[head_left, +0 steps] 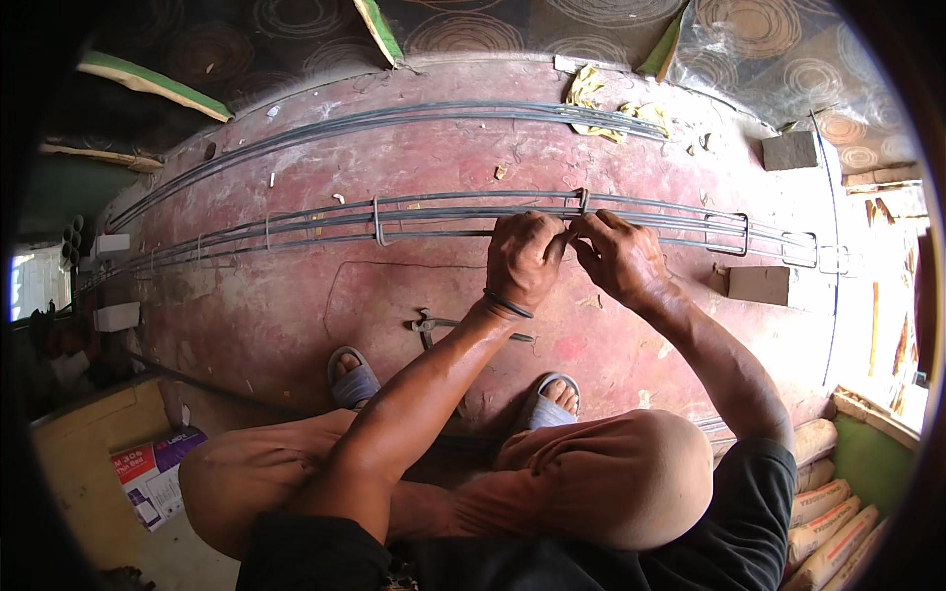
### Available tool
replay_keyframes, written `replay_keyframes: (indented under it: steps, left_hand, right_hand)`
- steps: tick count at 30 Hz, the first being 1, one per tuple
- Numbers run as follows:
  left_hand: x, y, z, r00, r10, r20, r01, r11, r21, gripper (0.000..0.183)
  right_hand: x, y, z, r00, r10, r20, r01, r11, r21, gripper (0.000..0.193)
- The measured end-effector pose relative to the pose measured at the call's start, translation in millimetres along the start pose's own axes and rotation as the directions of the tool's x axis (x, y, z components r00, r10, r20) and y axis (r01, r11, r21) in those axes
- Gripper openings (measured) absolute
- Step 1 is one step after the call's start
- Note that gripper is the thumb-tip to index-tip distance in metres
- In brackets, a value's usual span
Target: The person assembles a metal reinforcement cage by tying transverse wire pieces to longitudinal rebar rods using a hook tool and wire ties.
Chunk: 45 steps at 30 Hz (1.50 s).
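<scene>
Both my hands are at a long cage of steel reinforcing bars [443, 212], side by side near one upright wire stirrup [584, 200]. My left hand [525, 258] is closed in a fist just below the bars, with a black band at its wrist. My right hand [623, 258] has its fingertips pinched together right beside it, under the stirrup. What either set of fingers holds is hidden or too thin to make out. More rectangular stirrups stand along the cage, one left [377, 221] and one right [746, 233]. On the floor below lie a pair of pincers [428, 323].
A thin wire [394, 263] curves over the reddish floor. Farther off, loose bars [394, 115] rest by a yellow wrapper [585, 89]. Concrete blocks [759, 286] stand at the right, paper-wrapped rolls [823, 522] lower right, and a printed box [161, 478] lower left.
</scene>
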<state>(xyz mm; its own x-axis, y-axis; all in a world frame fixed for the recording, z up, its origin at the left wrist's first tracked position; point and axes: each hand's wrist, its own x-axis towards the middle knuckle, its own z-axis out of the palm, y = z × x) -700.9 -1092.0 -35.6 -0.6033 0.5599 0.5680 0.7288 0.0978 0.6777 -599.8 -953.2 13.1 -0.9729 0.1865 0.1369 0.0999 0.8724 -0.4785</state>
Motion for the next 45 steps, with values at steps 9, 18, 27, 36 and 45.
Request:
replay_keyframes:
  steps: [9, 18, 27, 36, 45]
  left_hand:
    - [-0.9, -3.1, -4.7, 0.987, 0.148, 0.060, -0.150, 0.988, 0.036, 0.025]
    - [-5.1, -3.8, -4.0, 0.978, 0.158, 0.136, -0.176, 0.976, 0.129, 0.021]
    - [-8.9, -6.6, -3.6, 0.967, 0.190, 0.168, -0.217, 0.963, 0.158, 0.012]
    - [-10.2, -6.5, -3.6, 0.968, 0.163, 0.188, -0.195, 0.967, 0.163, 0.016]
    - [-12.4, -9.7, -2.2, 0.964, 0.157, 0.214, -0.201, 0.958, 0.203, 0.019]
  right_hand:
    - [-0.8, 4.2, 6.4, 0.999, 0.016, -0.029, -0.015, 0.999, 0.033, 0.023]
    - [0.2, 12.0, 8.1, 0.999, 0.004, 0.054, -0.004, 1.000, -0.004, 0.029]
    - [0.6, 13.9, 11.1, 0.998, -0.003, 0.067, 0.002, 1.000, 0.008, 0.032]
    - [0.0, 15.8, 13.4, 0.998, 0.013, 0.064, -0.015, 1.000, 0.027, 0.035]
    - [-2.4, 5.5, 13.3, 0.990, 0.125, -0.065, -0.123, 0.992, 0.038, 0.028]
